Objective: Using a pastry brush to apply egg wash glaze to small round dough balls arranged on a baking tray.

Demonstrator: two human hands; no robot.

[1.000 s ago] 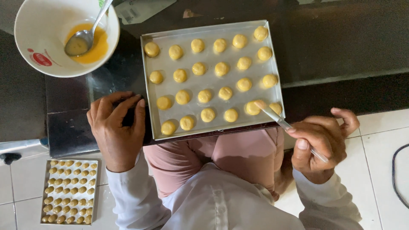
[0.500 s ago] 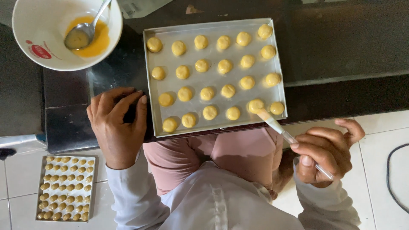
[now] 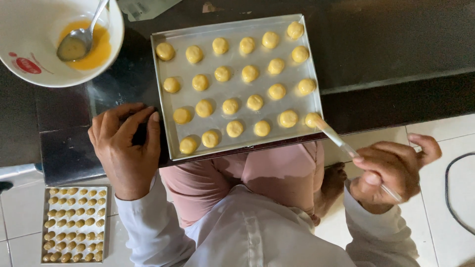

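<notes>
Down on the dark counter (image 3: 405,44) sits a metal tray (image 3: 236,88) of yellow dough balls (image 3: 230,106) in rows, its near edge over the counter's lip above the person's knees. Left hand (image 3: 126,148) rests by the tray's left rim, fingers curled, grip loose and holding nothing. Right hand (image 3: 391,170), off the counter over the tiled floor (image 3: 445,128), pinches a thin brush (image 3: 346,147); its tip touches the ball at the near right corner. A white bowl (image 3: 29,49) with yellow liquid and a spoon (image 3: 81,37) stands far left. A second, smaller tray (image 3: 74,225) of browner balls lies on the floor by the left elbow.
</notes>
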